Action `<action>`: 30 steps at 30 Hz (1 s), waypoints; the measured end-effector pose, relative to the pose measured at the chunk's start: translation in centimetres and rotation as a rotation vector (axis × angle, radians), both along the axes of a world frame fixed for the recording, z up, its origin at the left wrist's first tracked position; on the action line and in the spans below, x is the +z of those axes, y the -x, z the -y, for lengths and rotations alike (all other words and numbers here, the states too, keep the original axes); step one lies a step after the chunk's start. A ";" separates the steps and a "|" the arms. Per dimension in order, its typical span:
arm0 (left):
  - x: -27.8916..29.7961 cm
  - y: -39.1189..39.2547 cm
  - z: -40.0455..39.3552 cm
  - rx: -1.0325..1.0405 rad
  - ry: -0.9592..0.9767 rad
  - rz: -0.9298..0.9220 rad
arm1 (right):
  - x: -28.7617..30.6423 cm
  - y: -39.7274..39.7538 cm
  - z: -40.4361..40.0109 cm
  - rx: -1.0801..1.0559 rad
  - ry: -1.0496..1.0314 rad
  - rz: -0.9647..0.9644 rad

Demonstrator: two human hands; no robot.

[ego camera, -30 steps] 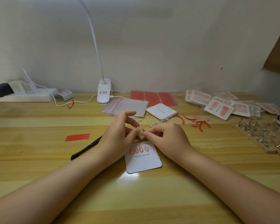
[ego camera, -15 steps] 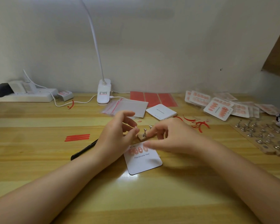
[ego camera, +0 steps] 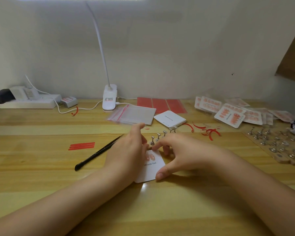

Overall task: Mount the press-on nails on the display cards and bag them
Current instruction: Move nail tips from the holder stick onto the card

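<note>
A white display card (ego camera: 151,171) printed "Handmade Nail" lies on the wooden table (ego camera: 41,167) with two orange press-on nails (ego camera: 150,157) showing on it. My left hand (ego camera: 126,150) rests over the card's left side, fingertips bunched at its top edge. My right hand (ego camera: 182,154) spans the card, thumb at its lower right corner and fingers at the top. Whether a nail sits between the fingertips is hidden. Small metal nail stands (ego camera: 157,137) stand in a row just behind my fingers.
Black tweezers (ego camera: 99,153) and red strips (ego camera: 82,146) lie to the left. Behind are zip bags (ego camera: 133,114), blank cards (ego camera: 169,118), red sheets (ego camera: 160,104) and a lamp base (ego camera: 109,99). Bagged finished cards (ego camera: 228,114) and a board of stands (ego camera: 276,145) are at the right.
My right hand has dropped from the stands onto the card, its thumb now at the lower corner. The left hand has slid right over the card's left side.
</note>
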State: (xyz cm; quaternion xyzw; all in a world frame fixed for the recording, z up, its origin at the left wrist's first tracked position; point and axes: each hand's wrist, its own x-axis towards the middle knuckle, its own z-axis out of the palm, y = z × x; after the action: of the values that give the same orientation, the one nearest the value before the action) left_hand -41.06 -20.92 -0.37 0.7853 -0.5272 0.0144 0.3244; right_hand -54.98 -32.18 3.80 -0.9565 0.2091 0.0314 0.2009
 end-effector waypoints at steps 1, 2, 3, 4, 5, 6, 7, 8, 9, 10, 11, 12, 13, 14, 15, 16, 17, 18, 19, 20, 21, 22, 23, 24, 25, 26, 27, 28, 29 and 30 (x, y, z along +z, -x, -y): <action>0.1 -0.1 0.0 -0.009 0.003 -0.065 | 0.0 0.0 0.0 -0.003 0.002 0.007; 0.2 -0.1 0.0 -0.017 0.014 -0.132 | -0.1 0.1 0.0 -0.006 0.005 0.014; 0.2 -0.2 0.0 -0.024 0.029 -0.186 | -0.2 0.1 0.0 -0.010 0.007 0.019; 0.3 -0.4 0.1 -0.032 0.045 -0.212 | -0.2 0.1 0.0 -0.016 0.008 0.023; 0.2 -0.5 0.1 -0.040 0.061 -0.215 | -0.3 0.1 0.0 -0.024 0.007 0.029; 0.2 -0.5 0.2 -0.047 0.073 -0.209 | -0.4 0.0 0.0 -0.032 0.004 0.038; 0.3 -0.6 0.2 -0.049 0.085 -0.205 | -0.4 0.0 0.1 -0.037 0.003 0.044; 0.2 -0.7 0.2 -0.051 0.097 -0.204 | -0.5 0.0 0.2 -0.038 0.002 0.046; 0.2 -0.7 0.2 -0.055 0.111 -0.199 | -0.5 0.0 0.2 -0.037 -0.001 0.045; 0.2 -0.7 0.2 -0.061 0.124 -0.188 | -0.5 0.0 0.3 -0.038 -0.009 0.042; 0.2 -0.6 0.1 -0.072 0.138 -0.170 | -0.5 0.1 0.4 -0.044 -0.029 0.043; 0.2 -0.6 0.0 -0.091 0.153 -0.142 | -0.5 0.1 0.5 -0.058 -0.069 0.052; 0.3 -0.6 -0.1 -0.115 0.168 -0.105 | -0.4 0.3 0.6 -0.079 -0.129 0.075; 0.3 -0.7 -0.2 -0.139 0.180 -0.059 | -0.4 0.4 0.8 -0.099 -0.203 0.112; 0.4 -0.7 -0.2 -0.157 0.185 -0.015 | -0.3 0.6 1.1 -0.119 -0.278 0.164; 0.4 -0.7 -0.2 -0.167 0.186 0.021 | -0.4 0.7 1.4 -0.142 -0.343 0.225; 0.4 -0.8 -0.2 -0.171 0.188 0.043 | -0.4 0.9 1.6 -0.179 -0.390 0.287; 0.4 -0.8 -0.2 -0.171 0.191 0.056 | -0.5 0.9 1.8 -0.227 -0.417 0.340; 0.5 -0.8 -0.2 -0.173 0.199 0.067 | -0.7 0.9 1.9 -0.272 -0.429 0.381; 0.5 -0.9 -0.2 -0.179 0.209 0.080 | -0.9 0.9 2.0 -0.304 -0.429 0.411; 0.6 -0.9 -0.3 -0.188 0.220 0.093 | -1.0 0.9 2.0 -0.325 -0.432 0.429; 0.7 -1.0 -0.3 -0.197 0.230 0.107 | -1.2 0.8 2.0 -0.338 -0.445 0.443; 0.8 -1.1 -0.4 -0.206 0.242 0.124 | -1.3 0.7 1.9 -0.344 -0.465 0.452; 0.9 -1.1 -0.4 -0.215 0.252 0.143 | -1.3 0.7 1.9 -0.345 -0.483 0.450; 1.0 -1.1 -0.5 -0.225 0.261 0.165 | -1.2 0.6 1.8 -0.340 -0.493 0.441; 1.0 -1.2 -0.5 -0.232 0.270 0.185 | -1.2 0.6 1.7 -0.333 -0.492 0.428; 1.1 -1.2 -0.6 -0.235 0.281 0.200 | -1.1 0.6 1.5 -0.330 -0.491 0.415; 1.1 -1.3 -0.6 -0.234 0.292 0.208 | -1.0 0.6 1.4 -0.333 -0.490 0.400; 1.2 -1.4 -0.6 -0.234 0.306 0.211 | -0.8 0.5 1.3 -0.337 -0.487 0.376; 1.2 -1.4 -0.7 -0.235 0.321 0.216 | -0.5 0.6 1.1 -0.334 -0.486 0.344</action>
State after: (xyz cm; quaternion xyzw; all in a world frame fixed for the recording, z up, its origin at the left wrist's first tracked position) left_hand -39.62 -20.27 0.79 0.6506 -0.6378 0.1442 0.3861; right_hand -55.55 -33.28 3.27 -0.8247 0.3122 -0.1149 0.4574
